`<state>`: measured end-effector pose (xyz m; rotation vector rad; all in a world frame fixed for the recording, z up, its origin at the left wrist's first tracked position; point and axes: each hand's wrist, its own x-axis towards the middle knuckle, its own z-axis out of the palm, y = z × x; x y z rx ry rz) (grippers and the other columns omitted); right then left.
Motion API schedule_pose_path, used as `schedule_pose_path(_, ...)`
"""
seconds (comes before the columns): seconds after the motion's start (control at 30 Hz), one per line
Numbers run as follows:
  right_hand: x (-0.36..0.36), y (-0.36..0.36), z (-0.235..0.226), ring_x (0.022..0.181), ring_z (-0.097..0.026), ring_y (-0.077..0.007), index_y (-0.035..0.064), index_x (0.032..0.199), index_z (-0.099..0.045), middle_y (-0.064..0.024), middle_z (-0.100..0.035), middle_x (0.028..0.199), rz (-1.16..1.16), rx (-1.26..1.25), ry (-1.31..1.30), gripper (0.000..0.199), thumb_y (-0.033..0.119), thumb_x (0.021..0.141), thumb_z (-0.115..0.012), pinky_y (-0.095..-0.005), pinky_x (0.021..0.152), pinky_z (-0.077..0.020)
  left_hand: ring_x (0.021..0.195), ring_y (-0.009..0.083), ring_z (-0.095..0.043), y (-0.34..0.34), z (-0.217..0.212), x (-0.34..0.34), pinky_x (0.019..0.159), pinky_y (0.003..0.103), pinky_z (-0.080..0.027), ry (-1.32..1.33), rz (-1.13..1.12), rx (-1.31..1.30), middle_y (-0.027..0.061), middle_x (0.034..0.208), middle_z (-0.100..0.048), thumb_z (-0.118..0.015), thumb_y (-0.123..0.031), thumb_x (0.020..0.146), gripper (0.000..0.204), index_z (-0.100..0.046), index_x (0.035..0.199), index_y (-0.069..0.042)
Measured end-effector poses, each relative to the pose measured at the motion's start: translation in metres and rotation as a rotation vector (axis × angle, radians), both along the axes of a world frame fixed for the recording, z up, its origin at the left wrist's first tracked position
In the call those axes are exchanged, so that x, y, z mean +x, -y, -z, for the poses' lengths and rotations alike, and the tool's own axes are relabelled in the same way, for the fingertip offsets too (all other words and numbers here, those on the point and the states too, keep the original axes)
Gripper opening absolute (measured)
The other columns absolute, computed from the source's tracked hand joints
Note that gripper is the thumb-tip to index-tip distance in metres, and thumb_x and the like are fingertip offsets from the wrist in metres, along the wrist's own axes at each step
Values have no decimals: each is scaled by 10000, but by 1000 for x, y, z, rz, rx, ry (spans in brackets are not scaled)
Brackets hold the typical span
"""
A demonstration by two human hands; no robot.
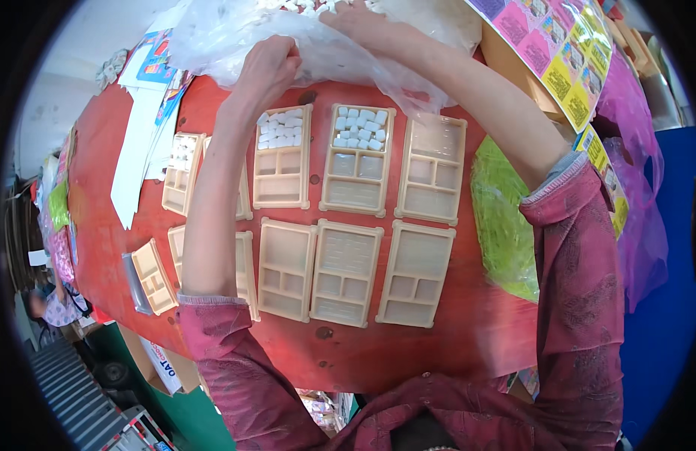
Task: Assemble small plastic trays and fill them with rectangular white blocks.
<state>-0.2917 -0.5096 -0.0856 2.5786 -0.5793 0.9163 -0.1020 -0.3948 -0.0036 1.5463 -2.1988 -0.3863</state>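
Observation:
At the far side of the table lies a large clear plastic bag (213, 45) with many small white pieces (299, 4) in it. My left hand (271, 66) is closed on the near edge of this bag. My right hand (361, 24) reaches over the bag to the white pieces, its fingers apart and partly cut off by the upper edge. Below my hands stand two rows of beige compartment trays. White pieces fill the large far compartment of one tray (355, 167) and of the tray (282, 167) to its left. The back-row tray (431, 201) at the right has bare compartments.
Front-row trays (346, 284) hold no white pieces; my left forearm hides some trays. Paper sheets (134, 150) lie at the left. A yellow-green plastic bag (502, 218), printed sheets (566, 60) and a purple plastic bag (633, 188) are at the right. The table (378, 353) is red.

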Motion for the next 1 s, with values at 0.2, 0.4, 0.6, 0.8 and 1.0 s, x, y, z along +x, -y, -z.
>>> schedule_pose_path(0.2,43,-80,-41,965,-589,-356,81,1088,-601,-213,-590,962,211,551,-48,399,338,784,-592,-424,812,-503,866,423,-553,-42,0,18,763,432,-440,-42,72,60,258,928,-540,-492,-41,840,142,-535,880,89)
schedule_pose_path(0.4,45,-75,-35,833,-631,-331,52,997,-627,-199,-624,873,63,416,-54,345,298,754,-625,-408,724,-522,825,288,-600,-85,-19,7,715,358,-463,44,-27,-110,167,1023,-577,-590,-75,856,192,-560,985,64)
schedule_pose_path(0.6,4,43,9,791,-571,-382,-28,896,-575,-219,-595,781,33,131,226,230,103,707,-570,-497,668,-474,896,339,-595,-97,-22,-71,739,399,-478,-26,246,-375,158,1044,-575,-626,-2,786,286,-541,1059,13)
schedule_pose_path(0.8,65,-27,-97,689,-611,-412,-58,688,-601,-241,-615,690,45,378,276,126,62,652,-583,-455,652,-501,1014,376,-533,-82,4,-42,803,451,-462,125,225,-245,157,1198,-493,-570,-78,844,270,-503,1100,-26)
schedule_pose_path(1.0,19,-80,-187,580,-620,-243,-39,867,-667,-156,-635,667,217,1043,80,249,106,698,-556,-373,500,-494,1099,362,-525,-31,25,-39,897,470,-446,307,307,-371,210,1224,-499,-566,-141,862,356,-497,1182,-1)
